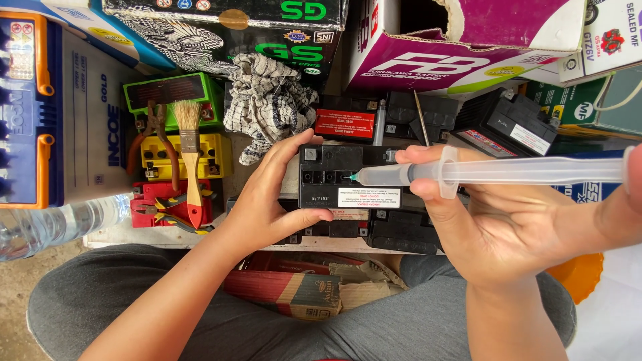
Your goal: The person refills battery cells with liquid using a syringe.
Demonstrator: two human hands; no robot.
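Note:
My left hand [271, 197] grips the left side of a small black battery [348, 177] with a white label, thumb at its lower edge and fingers at its top left corner. My right hand [495, 220] holds a clear plastic syringe [508, 171] lying level, its fingers around the barrel and flange. The syringe's green tip [352, 178] rests at a row of small holes on the battery's top. More black batteries lie under and behind the held one.
A paintbrush [190, 157] and pliers [155, 134] lie on green, yellow and red batteries at the left. A checked rag [267, 100] sits behind. A plastic water bottle [60, 224], a big white battery [87, 113], and cardboard boxes [428, 60] surround the spot. My knees are below.

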